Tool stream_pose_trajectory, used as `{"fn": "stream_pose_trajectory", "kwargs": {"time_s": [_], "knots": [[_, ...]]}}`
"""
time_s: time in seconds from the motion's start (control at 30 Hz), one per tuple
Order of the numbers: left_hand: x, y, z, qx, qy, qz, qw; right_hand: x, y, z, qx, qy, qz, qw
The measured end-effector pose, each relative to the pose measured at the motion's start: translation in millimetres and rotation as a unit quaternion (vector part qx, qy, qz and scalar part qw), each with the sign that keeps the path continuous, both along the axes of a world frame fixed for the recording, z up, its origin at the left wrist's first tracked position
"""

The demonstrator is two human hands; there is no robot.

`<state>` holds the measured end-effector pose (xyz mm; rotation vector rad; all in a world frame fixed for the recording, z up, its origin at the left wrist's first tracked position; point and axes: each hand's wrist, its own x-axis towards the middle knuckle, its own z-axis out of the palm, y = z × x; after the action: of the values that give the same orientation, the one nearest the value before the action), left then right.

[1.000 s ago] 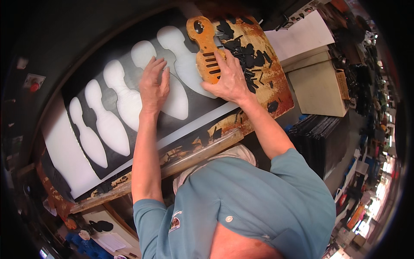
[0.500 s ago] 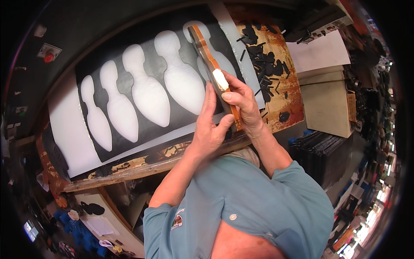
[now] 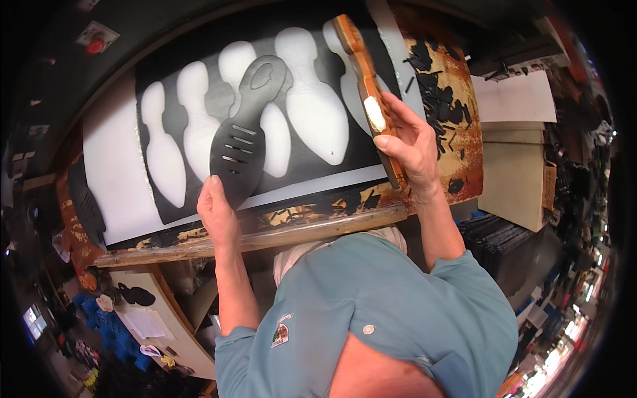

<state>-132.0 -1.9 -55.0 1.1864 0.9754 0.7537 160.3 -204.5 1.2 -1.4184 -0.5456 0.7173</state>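
The left hand (image 3: 215, 212) grips the lower tip of a black cutout (image 3: 244, 136), a paddle-shaped piece with slots in its wide part. The cutout sits at centre-left of the frame, lifted in front of the black sheet (image 3: 219, 73). Its long axis runs from the fingers at lower left up to the round end at upper right. The whole piece lies above and to the right of the left hand's fingers.

The right hand (image 3: 410, 149) clasps a wooden template (image 3: 367, 93) edge-on at upper right of the frame. The fingers wrap around its lower half; the thumb lies along the near edge. Its long axis runs from upper left to lower right. The template is well apart from the cutout. The left hand is the nearer one to the cutout.

Change from half a second earlier: both hands were then together on the template at centre-right, and no cutout showed. The left hand has since moved to lower left and now carries the cutout. The template has shifted slightly right.

Black scraps (image 3: 434, 86) lie on the rusty board (image 3: 464, 149) beyond the right hand.
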Motion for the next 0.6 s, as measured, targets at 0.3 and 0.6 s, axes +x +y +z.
{"fn": "stream_pose_trajectory", "kwargs": {"time_s": [0.3,0.6], "knots": [[-1.5,36.9,18.2,-0.122,-0.019,-0.104,0.987,-8.0,35.4,-19.1,-0.220,-0.554,-0.037,0.802],[14.3,71.9,12.4,-0.069,-0.164,-0.360,0.916,-29.5,171.4,-57.1,-0.092,-0.516,0.103,0.845]]}}
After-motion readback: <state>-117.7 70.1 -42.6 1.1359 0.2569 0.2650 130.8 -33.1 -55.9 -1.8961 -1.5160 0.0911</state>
